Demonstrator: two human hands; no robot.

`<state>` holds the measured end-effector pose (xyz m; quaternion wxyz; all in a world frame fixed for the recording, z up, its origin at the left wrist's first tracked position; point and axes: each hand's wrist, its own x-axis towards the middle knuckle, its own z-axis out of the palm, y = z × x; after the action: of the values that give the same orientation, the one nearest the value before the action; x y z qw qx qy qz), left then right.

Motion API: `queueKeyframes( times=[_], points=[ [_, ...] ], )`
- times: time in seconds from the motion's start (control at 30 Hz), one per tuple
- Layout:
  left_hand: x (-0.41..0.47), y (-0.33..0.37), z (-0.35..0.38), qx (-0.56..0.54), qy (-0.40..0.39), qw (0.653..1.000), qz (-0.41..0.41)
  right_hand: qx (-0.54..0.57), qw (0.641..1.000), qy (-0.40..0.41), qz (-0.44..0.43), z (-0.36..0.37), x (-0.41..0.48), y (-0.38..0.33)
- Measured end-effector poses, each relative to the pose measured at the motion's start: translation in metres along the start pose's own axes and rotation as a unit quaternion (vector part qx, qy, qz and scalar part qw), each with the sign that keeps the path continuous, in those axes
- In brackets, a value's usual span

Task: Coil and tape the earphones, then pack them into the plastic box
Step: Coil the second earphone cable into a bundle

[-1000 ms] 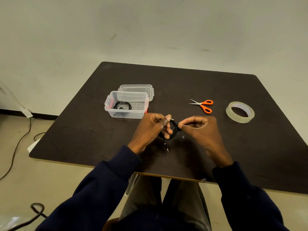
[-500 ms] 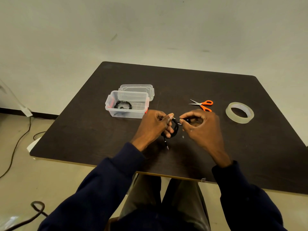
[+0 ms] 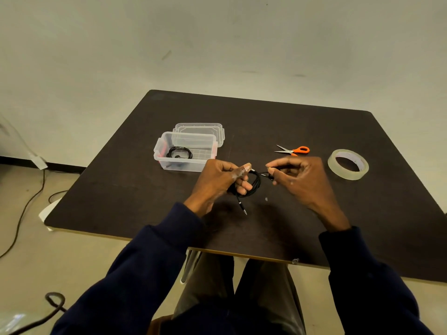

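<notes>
Black coiled earphones (image 3: 254,187) hang between my hands above the dark table (image 3: 121,184). My left hand (image 3: 219,181) grips the coil, with its plug end dangling below. My right hand (image 3: 301,180) pinches the cable's end at the coil's right side. A clear plastic box (image 3: 185,151) stands open to the left behind my hands, with another black coiled earphone (image 3: 179,152) inside. Its clear lid (image 3: 199,128) lies behind it. A roll of clear tape (image 3: 348,163) lies flat at the right.
Orange-handled scissors (image 3: 294,150) lie between the box and the tape roll, just behind my right hand. Cables (image 3: 24,209) run across the floor at the left of the table. The table's near edge is above my knees.
My right hand has shifted slightly right and away from my left hand, drawing the cable end out from the coil. My left hand keeps hold of the coil.
</notes>
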<state>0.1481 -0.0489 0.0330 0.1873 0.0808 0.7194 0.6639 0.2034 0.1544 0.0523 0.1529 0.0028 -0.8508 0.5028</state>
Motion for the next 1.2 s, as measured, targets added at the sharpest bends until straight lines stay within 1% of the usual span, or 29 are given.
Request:
queueKeyframes(
  times=[0.13,0.27,0.33,0.53,0.73,0.87,0.97,1.1,1.2],
  points=[
    [0.000,0.001,0.000,-0.015,0.005,1.000,-0.004,0.052,0.998,0.020,0.002,0.007,-0.007,-0.009],
    [-0.002,0.000,0.005,-0.027,0.000,1.000,0.003,0.043,0.998,0.034,-0.008,0.018,-0.012,-0.011],
    [-0.003,-0.002,0.006,-0.041,-0.001,0.999,0.002,0.045,0.998,0.040,0.001,0.020,-0.013,-0.008],
    [-0.005,-0.004,0.002,-0.048,-0.003,0.999,-0.010,0.066,0.997,0.002,0.025,0.019,-0.017,-0.004],
    [-0.003,-0.003,0.001,-0.063,-0.005,0.998,-0.023,0.108,0.990,0.007,0.092,0.011,-0.011,0.001],
    [-0.002,-0.005,-0.001,-0.081,-0.014,0.995,-0.048,0.187,0.972,-0.007,0.143,0.010,-0.009,0.006],
    [-0.001,-0.008,0.000,-0.073,-0.012,0.995,-0.068,0.213,0.959,-0.008,0.185,0.015,-0.008,0.011],
    [0.002,-0.012,0.001,-0.073,-0.009,0.994,-0.085,0.147,0.973,-0.037,0.177,0.019,-0.010,0.017],
    [0.005,-0.016,0.001,-0.054,-0.018,0.994,-0.098,0.043,0.984,-0.037,0.166,0.021,-0.007,0.025]
  ],
)
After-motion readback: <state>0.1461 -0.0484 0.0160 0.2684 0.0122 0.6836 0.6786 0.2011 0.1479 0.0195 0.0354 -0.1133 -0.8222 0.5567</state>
